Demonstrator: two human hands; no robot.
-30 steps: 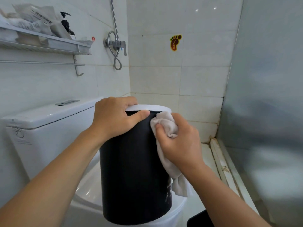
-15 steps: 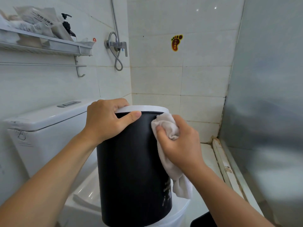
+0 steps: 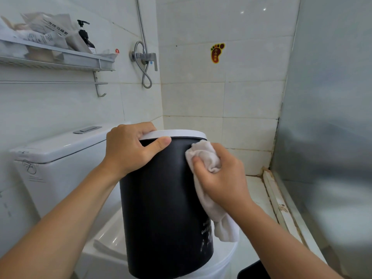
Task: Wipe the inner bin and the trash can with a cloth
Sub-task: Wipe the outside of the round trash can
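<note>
One trash can (image 3: 165,208), one cloth (image 3: 203,156), two hands.

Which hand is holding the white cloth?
The right hand holds the white cloth, pressing it against the black trash can. The left hand has no cloth; it just grips the can's white rim.

We have one view only, from a wide-angle camera worn on the head. It looks forward and down, close over our left hand (image 3: 128,150) and right hand (image 3: 223,178), toward the tiled wall (image 3: 201,97) corner beyond.
</note>
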